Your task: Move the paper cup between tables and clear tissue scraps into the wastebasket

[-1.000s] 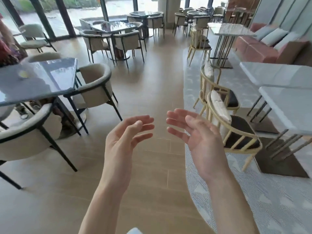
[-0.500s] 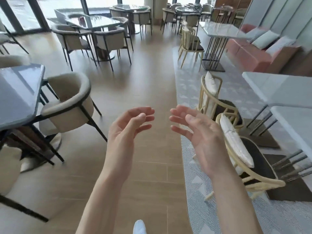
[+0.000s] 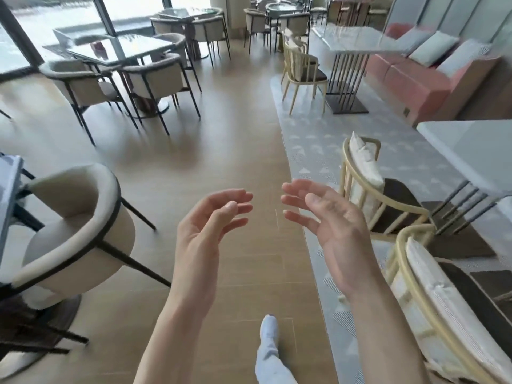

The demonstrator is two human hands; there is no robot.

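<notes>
Paper cup, tissue scraps and wastebasket not found anywhere in the head view; whereabouts unknown, so no judgement possible on which table held the cup. Left hand (image 3: 206,231) raised over the wood floor (image 3: 221,151), palm turned inward, fingers loosely curved and apart, gripping nothing. Right hand (image 3: 329,225) just beside the left hand, palm facing it, fingers spread and relaxed, likewise holding nothing; a clear gap between the two sets of fingertips. Below the left hand, one white shoe (image 3: 268,331) planted on the floor, light trouser leg above it. To the left of the left hand, a cream armchair (image 3: 80,225) with dark legs splayed outward, and beyond that the edge of a dark glossy table (image 3: 8,195). To the right of the left hand, past the right hand, a patterned grey rug (image 3: 313,139) with its edge running along the walkway, two yellow-framed chairs (image 3: 368,189) and white-topped tables (image 3: 471,151). Far ahead of the left hand, more glass-topped tables and a pink bench (image 3: 415,87). Judged as a transit step with nothing carried. Risks noted: foot catching on the rug edge or on a splayed armchair leg, given the narrow lane between them; blur in the far tables suggested head motion, so a small cup or scrap could be overlooked; reaching the wrong table plausible with so many alike.
</notes>
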